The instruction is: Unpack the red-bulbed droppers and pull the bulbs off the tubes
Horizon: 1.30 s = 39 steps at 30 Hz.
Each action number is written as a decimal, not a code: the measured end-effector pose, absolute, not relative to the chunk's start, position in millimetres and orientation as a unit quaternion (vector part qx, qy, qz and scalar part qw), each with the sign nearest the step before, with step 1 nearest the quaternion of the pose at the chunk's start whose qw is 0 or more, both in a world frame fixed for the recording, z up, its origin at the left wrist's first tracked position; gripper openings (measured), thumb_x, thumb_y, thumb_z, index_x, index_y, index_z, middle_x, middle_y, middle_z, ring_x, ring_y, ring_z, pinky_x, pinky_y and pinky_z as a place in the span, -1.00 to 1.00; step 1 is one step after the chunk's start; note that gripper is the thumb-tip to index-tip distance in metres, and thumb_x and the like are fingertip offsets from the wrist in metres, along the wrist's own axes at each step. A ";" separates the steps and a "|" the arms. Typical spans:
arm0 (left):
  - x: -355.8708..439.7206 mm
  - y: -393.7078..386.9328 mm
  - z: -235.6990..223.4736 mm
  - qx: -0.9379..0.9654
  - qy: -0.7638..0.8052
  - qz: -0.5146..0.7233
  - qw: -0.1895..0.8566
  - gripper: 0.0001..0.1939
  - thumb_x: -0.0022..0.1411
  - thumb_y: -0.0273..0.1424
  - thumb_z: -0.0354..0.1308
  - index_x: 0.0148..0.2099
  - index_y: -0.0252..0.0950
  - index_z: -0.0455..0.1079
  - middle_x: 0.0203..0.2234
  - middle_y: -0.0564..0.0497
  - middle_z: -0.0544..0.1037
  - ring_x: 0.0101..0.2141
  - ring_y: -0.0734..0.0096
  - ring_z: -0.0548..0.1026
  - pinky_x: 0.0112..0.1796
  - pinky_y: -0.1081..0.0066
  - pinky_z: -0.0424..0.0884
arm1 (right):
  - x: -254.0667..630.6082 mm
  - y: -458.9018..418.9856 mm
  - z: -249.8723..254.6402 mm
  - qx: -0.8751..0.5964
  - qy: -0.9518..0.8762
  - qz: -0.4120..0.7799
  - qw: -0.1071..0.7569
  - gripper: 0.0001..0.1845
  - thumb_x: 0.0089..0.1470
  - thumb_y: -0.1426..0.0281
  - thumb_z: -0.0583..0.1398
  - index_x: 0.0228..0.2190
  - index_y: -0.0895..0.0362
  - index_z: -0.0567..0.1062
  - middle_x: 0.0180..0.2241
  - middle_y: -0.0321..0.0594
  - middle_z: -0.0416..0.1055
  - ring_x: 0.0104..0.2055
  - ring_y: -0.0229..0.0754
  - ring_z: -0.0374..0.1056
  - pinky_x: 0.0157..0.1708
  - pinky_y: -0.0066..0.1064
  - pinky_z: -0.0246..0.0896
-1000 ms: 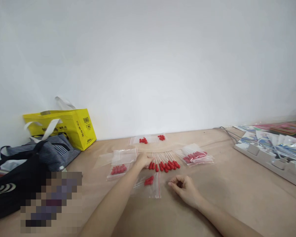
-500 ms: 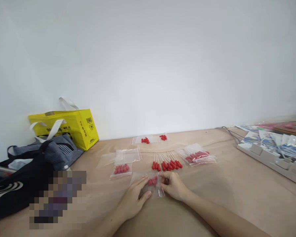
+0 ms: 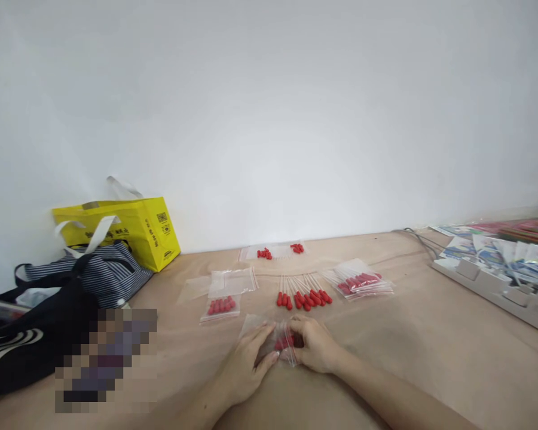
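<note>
Between my hands is a clear zip bag [image 3: 252,323] with several red-headed sticks [image 3: 283,343] in it, their far ends hidden. My left hand [image 3: 248,365] holds the bag's left part, with the thumb at the near edge and the fingers on top. Around the bag's mouth at the right, where the plastic is creased, the fingers of my right hand [image 3: 316,346] are curled, close to the red heads. Just beyond the hands, a fanned row of white sticks with red heads [image 3: 303,300] lies loose on the table [image 3: 367,382].
Left of the loose sticks lie a filled bag [image 3: 222,306] and flat clear bags [image 3: 233,282]. A stack of filled bags [image 3: 361,279] is at the right. Small red pieces [image 3: 264,254] lie by the wall. Bags [image 3: 116,233] stand left; a white power strip [image 3: 488,286] sits right.
Both hands have drawn slightly nearer to me with the bag. My right fingers have closed further around its mouth, and the plastic there is more creased.
</note>
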State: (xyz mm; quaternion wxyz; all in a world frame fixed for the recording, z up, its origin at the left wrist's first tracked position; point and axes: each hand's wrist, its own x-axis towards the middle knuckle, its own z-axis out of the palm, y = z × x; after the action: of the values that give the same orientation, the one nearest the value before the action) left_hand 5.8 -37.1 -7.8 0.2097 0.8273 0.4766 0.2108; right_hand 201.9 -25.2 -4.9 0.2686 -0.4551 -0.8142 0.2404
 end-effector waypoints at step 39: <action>-11.0 -36.7 14.6 0.847 0.453 0.172 0.218 -0.62 -0.01 -0.28 0.12 -0.06 -0.10 0.36 0.03 -0.01 0.30 0.05 0.19 0.20 0.05 0.20 0.09 | 229.8 59.7 32.6 -0.613 -0.623 0.376 0.307 -0.66 -0.37 0.43 0.30 -0.42 0.21 0.40 -0.74 -0.41 0.30 -0.70 -0.38 0.19 -0.69 -0.57 0.00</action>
State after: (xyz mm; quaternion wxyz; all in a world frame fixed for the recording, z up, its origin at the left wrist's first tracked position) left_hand -11.0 -36.7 14.6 0.2181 0.8473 0.4526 0.1722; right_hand 229.8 59.7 32.6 0.3066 -0.6131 -0.6234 0.3762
